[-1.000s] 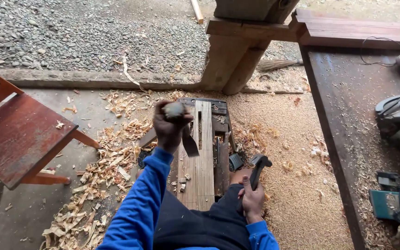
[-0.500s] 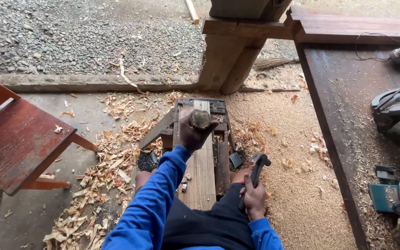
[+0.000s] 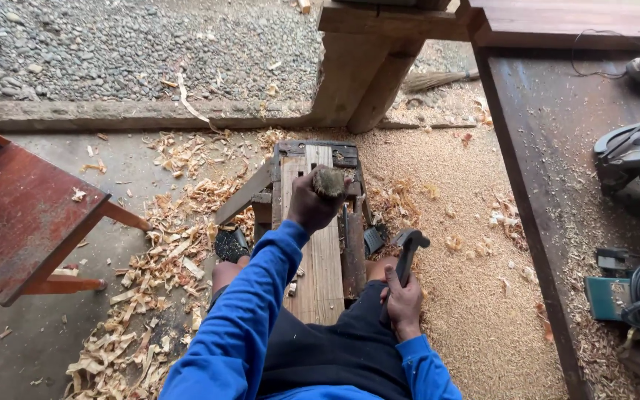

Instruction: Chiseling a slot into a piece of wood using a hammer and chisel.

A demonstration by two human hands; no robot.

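Note:
I sit astride a low wooden bench (image 3: 325,270) with a pale plank along its top. My left hand (image 3: 310,204), in a blue sleeve, is shut around a tool with a worn, frayed brownish butt end (image 3: 329,181), held upright over the far part of the plank. What its lower end touches is hidden by the hand. My right hand (image 3: 401,302) rests by my right thigh, shut on the handle of a dark claw hammer (image 3: 407,252) whose head points away from me.
Wood shavings (image 3: 150,274) litter the concrete at left, sawdust (image 3: 453,244) at right. A red-brown wooden chair (image 3: 24,215) stands left. A dark workbench (image 3: 557,148) at right carries a circular saw (image 3: 638,159) and other power tools. Timber posts (image 3: 361,81) rise ahead.
My left hand carried the frayed-end tool from the bench's left edge rightward over the plank's far middle. The right hand and hammer stayed by my thigh.

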